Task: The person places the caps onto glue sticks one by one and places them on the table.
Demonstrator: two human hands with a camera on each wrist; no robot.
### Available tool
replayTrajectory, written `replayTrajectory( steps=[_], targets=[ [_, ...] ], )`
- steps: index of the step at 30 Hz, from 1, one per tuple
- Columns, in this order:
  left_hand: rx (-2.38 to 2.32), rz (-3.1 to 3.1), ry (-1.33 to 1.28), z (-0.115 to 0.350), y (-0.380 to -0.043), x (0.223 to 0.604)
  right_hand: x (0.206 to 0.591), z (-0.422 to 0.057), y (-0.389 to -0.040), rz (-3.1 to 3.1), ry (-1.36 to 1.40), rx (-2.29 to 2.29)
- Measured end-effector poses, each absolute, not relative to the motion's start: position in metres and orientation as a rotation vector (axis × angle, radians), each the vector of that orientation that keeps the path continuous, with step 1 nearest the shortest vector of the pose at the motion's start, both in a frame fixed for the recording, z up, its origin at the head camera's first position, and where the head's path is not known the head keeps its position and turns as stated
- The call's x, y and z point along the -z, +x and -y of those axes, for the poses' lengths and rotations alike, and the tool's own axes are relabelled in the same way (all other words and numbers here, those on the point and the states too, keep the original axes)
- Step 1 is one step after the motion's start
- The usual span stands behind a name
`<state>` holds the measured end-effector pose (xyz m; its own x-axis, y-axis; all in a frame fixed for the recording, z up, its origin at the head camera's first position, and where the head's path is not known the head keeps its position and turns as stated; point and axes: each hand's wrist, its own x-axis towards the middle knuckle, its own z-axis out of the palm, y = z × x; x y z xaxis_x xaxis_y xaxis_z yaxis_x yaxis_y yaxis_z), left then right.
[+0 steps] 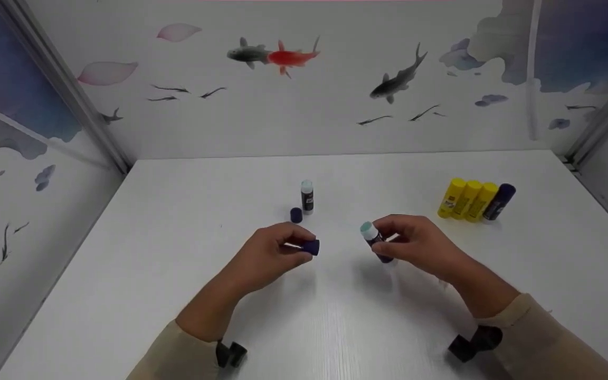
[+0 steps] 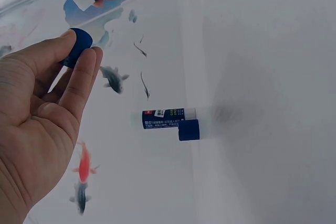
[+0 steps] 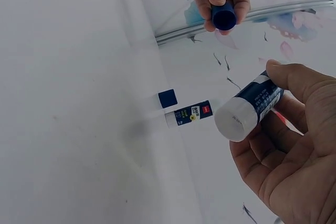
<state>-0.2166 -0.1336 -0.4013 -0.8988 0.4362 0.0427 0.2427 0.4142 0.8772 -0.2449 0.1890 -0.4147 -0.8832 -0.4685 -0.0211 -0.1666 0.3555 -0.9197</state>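
My left hand (image 1: 269, 256) pinches a dark blue cap (image 1: 311, 247) between thumb and fingers; in the right wrist view the cap's open end (image 3: 224, 19) shows. Across from it, my right hand (image 1: 423, 243) grips an uncapped glue stick (image 1: 370, 232) with a dark label, held tilted above the table with its pale top toward the upper left. Cap and stick are apart. A second uncapped glue stick (image 1: 307, 198) stands upright beyond the hands, and its white base shows in the left wrist view. Close beside it on the table is another dark blue cap (image 1: 296, 215).
Three yellow glue sticks (image 1: 465, 199) stand in a row at the back right, with a capped dark blue glue stick (image 1: 500, 201) at the row's right end. The white table (image 1: 203, 195) ends at a back panel (image 1: 325, 121) painted with fish. Side panels rise left and right.
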Motion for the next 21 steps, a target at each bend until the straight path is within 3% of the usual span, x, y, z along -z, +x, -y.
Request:
replayTrajectory(
  steps=[21],
  targets=[
    [-1.500, -2.444, 0.567, 0.1296, -0.2146, 0.4030, 0.4148, -0.1837, -0.2392, -2.390, -0.654, 1.428]
  ],
)
